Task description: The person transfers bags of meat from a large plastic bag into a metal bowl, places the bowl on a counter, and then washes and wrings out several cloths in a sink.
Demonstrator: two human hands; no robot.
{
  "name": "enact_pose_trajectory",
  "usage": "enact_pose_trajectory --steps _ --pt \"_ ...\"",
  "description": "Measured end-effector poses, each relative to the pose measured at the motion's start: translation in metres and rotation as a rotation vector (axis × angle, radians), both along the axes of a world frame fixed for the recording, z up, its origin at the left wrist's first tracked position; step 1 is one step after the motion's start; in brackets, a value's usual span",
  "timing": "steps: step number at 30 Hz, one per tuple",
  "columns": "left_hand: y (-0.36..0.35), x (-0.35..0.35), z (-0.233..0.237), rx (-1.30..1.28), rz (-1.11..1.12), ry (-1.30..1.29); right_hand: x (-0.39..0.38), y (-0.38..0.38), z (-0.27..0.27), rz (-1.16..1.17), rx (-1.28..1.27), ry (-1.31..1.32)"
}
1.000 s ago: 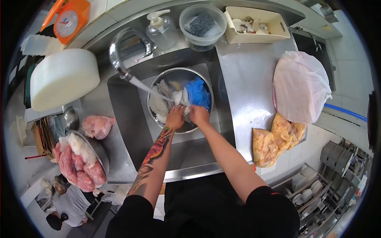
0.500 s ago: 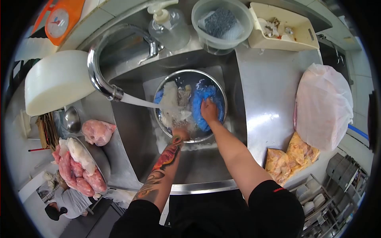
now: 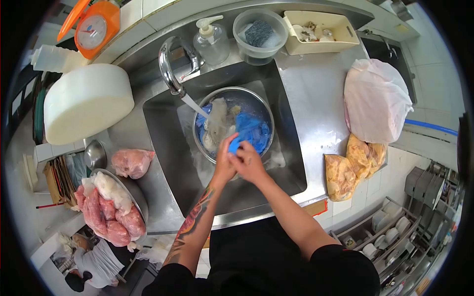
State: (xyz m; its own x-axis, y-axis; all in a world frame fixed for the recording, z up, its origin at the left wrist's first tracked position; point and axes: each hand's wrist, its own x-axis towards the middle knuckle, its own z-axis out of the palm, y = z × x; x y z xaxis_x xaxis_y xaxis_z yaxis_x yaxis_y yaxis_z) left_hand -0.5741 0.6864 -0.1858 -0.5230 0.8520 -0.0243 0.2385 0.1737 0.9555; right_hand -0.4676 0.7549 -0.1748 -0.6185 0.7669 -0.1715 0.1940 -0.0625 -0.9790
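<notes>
A round metal bowl [image 3: 271, 118] stands in the sink [image 3: 185, 197], with water running into it from the faucet [image 3: 170, 74]. In the bowl lie a soaked whitish cloth [image 3: 215, 123] and a blue cloth [image 3: 253, 132]; more blue shows at the bowl's left side. My left hand [image 3: 225, 162] is closed on a corner of the blue cloth, just over the bowl's near rim. Close against it, my right hand [image 3: 248, 163] grips the same blue corner. The rest of that cloth trails back into the bowl.
Left of the sink are a bagged piece of meat [image 3: 132, 163] and a bowl of bagged meat [image 3: 142, 197]. Yellowish bags [image 3: 340, 176] and a large white bag [image 3: 376, 103] lie at right. Behind stand a soap pump bottle [image 3: 211, 42], a sponge tub [image 3: 260, 52] and a scrap bin [image 3: 323, 47].
My hands have come together at the bowl's near rim, lifting a corner of the blue cloth. Earlier the left was under the water stream and the right on the blue cloth. The view has shifted.
</notes>
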Motion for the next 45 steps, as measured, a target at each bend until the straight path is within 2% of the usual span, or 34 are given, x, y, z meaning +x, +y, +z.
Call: enact_pose_trajectory --steps 2,4,5,7,8,10,11,12,14,15,17,18,20,22,24,25,27,29,32,34,35,37,38,39,41,43,44,45 --pt "-0.018 -0.017 0.0 0.01 0.0 0.038 -0.001 -0.006 0.021 0.256 0.292 -0.052" --pt "-0.039 -0.032 -0.021 -0.045 -0.066 -0.078 -0.005 -0.005 0.003 0.235 0.272 -0.017" --pt "-0.047 -0.035 -0.02 -0.048 -0.065 -0.076 -0.007 0.001 -0.014 0.269 0.163 0.018" --pt "-0.057 -0.038 -0.015 -0.222 0.043 -0.106 -0.01 0.012 -0.039 0.341 -0.07 0.031" --pt "-0.06 -0.038 -0.003 -0.232 0.048 -0.106 -0.012 0.015 -0.042 0.346 -0.081 0.033" --pt "-0.057 -0.035 0.041 -0.139 0.238 -0.464 -0.012 0.021 -0.044 0.35 0.144 0.101" --pt "-0.06 -0.037 0.057 -0.124 0.222 -0.429 -0.009 0.024 -0.066 0.449 0.185 -0.011" --pt "-0.063 -0.037 0.072 -0.105 0.234 -0.405 -0.003 0.026 -0.086 0.443 0.178 -0.019" --pt "-0.062 -0.036 0.108 0.02 0.203 -0.347 0.006 0.031 -0.115 0.54 0.387 -0.61" --pt "-0.061 -0.035 0.127 0.016 0.2 -0.348 0.006 0.034 -0.122 0.547 0.238 -0.732" --pt "-0.058 -0.034 0.166 0.163 0.061 -0.354 0.007 0.034 -0.136 0.563 0.193 -0.777" --pt "-0.056 -0.031 0.183 0.165 0.059 -0.355 0.008 0.036 -0.138 0.584 0.153 -0.823" --pt "-0.05 -0.024 0.209 0.311 -0.094 -0.347 0.015 0.041 -0.136 0.665 0.147 -0.834" --pt "-0.041 -0.014 0.22 0.325 -0.136 -0.336 0.021 0.05 -0.113 0.761 0.145 -0.836" --pt "-0.022 -0.006 0.222 0.117 -0.183 -0.114 0.03 0.065 -0.054 0.693 -0.169 -0.204" --pt "-0.018 -0.007 0.211 0.066 -0.236 -0.113 0.032 0.067 -0.028 0.706 -0.169 -0.201" --pt "-0.014 -0.002 0.168 0.02 -0.293 -0.118 0.041 0.069 0.008 0.617 -0.517 0.257" --pt "-0.009 0.013 0.116 -0.012 -0.108 -0.11 0.052 0.071 0.013 0.636 -0.521 0.231" --pt "-0.01 0.018 0.046 -0.053 -0.052 -0.062 0.052 0.057 0.003 0.613 -0.476 0.194" --pt "-0.012 0.012 0.025 -0.097 -0.044 -0.044 0.052 0.047 -0.023 0.482 -0.145 -0.062" --pt "-0.011 0.006 0.016 -0.192 -0.085 -0.042 0.051 0.047 -0.031 0.493 -0.149 -0.063" --pt "-0.01 -0.013 -0.013 -0.285 -0.122 -0.044 0.048 0.049 -0.041 0.335 -0.182 -0.332" --pt "-0.01 -0.029 -0.036 -0.308 -0.092 -0.019 0.044 0.052 -0.039 0.341 -0.179 -0.332" --pt "-0.01 -0.047 -0.057 -0.333 -0.062 0.005 0.039 0.054 -0.032 0.219 -0.145 -0.274" --pt "-0.004 -0.085 -0.095 -0.358 0.222 0.215 0.031 0.055 -0.037 0.03 -0.143 -0.131" --pt "0.006 -0.13 -0.153 -0.259 0.373 0.533 0.022 0.056 -0.049 0.009 -0.139 -0.165" --pt "0.017 -0.144 -0.177 -0.259 0.376 0.527 0.018 0.056 -0.055 -0.015 -0.135 -0.196" --pt "0.029 -0.155 -0.197 -0.242 0.471 0.159 0.012 0.053 -0.064 -0.013 -0.13 -0.204"
